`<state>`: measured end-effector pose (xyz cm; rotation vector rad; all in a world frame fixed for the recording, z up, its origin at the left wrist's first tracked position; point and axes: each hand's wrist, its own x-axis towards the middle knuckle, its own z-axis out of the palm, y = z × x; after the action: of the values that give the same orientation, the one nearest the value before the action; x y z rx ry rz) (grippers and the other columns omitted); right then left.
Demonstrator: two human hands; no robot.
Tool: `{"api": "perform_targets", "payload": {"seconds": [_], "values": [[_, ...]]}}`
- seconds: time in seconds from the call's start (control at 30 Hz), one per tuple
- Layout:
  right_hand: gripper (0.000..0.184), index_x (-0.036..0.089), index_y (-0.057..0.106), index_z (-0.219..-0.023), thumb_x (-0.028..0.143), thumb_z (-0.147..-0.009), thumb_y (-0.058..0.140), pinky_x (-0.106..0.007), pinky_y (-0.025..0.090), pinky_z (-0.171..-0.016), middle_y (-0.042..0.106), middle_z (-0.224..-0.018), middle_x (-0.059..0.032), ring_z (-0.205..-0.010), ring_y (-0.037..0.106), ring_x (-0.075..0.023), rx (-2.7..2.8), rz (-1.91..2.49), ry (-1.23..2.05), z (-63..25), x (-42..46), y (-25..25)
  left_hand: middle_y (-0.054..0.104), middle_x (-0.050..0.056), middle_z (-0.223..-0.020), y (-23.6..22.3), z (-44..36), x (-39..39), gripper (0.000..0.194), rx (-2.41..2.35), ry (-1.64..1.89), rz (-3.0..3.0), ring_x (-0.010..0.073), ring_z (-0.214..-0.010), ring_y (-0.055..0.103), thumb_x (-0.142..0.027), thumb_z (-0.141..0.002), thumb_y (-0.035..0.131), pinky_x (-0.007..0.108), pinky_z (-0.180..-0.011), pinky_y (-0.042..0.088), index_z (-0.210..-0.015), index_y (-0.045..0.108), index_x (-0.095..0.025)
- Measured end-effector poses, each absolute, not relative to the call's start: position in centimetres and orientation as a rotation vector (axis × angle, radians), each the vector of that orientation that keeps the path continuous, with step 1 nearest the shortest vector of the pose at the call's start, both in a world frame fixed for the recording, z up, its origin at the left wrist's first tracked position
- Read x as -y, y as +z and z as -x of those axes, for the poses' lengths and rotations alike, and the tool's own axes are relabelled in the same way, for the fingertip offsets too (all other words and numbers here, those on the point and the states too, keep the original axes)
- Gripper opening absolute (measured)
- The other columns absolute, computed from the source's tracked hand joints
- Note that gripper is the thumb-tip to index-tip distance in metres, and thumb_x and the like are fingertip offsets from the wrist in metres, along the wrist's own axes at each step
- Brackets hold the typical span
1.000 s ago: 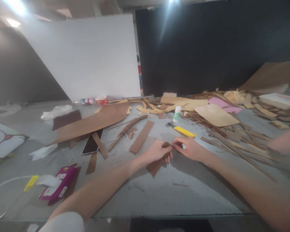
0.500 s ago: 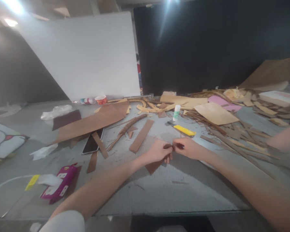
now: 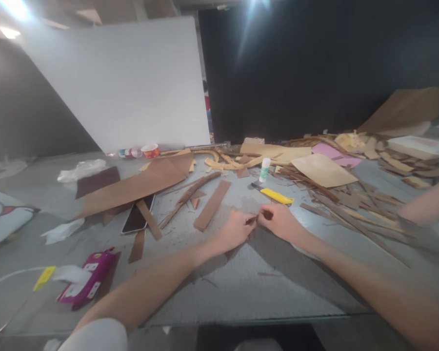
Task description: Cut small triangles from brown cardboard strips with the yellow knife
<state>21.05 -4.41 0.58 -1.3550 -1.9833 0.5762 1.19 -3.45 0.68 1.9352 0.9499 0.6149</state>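
My left hand (image 3: 237, 228) and my right hand (image 3: 278, 222) meet at the middle of the table, fingertips almost touching. Both are closed in a pinch on a small dark brown piece of paper or card (image 3: 255, 219), mostly hidden by the fingers. Just beyond my right hand lies a yellow utility knife (image 3: 277, 196), blade end pointing left. A glue stick (image 3: 265, 170) with a white cap stands upright behind the knife. Left of my left hand is a flat brown strip (image 3: 212, 204), and beyond it a long, wrapped brown twist (image 3: 192, 194).
A dark phone (image 3: 134, 219) lies partly under brown strips. At left are a magenta power strip (image 3: 89, 278) with a white plug and cable, and a large brown sheet (image 3: 131, 187). Heaped scraps (image 3: 354, 200) cover the right, where another person's forearm (image 3: 429, 202) reaches in.
My hands have lifted slightly and tilted, still pinched together. The brown piece that showed below my left hand is now mostly out of sight. The whole view has shifted a little.
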Motion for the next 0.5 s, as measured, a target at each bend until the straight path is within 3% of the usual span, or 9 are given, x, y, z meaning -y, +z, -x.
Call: {"api": "perform_targets", "payload": {"seconds": [0.33,0.5], "values": [[0.019,0.022,0.059,-0.067,0.028,-0.086,0.059,-0.029,0.035,-0.060,0.064,-0.063,-0.0008,-0.060,0.053,-0.0164,1.942,1.414,0.461,-21.7,3.3,0.1,0.065,0.001,-0.056,0.3,-1.5,3.4,0.038,-0.943,0.754,-1.744,0.0113,-0.051,0.062,-0.035,-0.103,0.053,0.020,-0.053,0.044,-0.074,0.070,-0.016],[0.028,0.022,0.061,-0.069,0.035,-0.093,0.055,-0.030,0.036,-0.059,0.066,-0.063,-0.0027,-0.058,0.055,-0.0185,1.865,1.493,0.353,-24.1,1.6,-0.4,0.076,0.008,-0.075,0.2,-1.3,2.9,0.044,-0.793,0.782,-1.427,0.0131,-0.052,0.065,-0.055,-0.096,0.068,0.024,-0.053,0.051,-0.095,0.076,-0.012]]}}
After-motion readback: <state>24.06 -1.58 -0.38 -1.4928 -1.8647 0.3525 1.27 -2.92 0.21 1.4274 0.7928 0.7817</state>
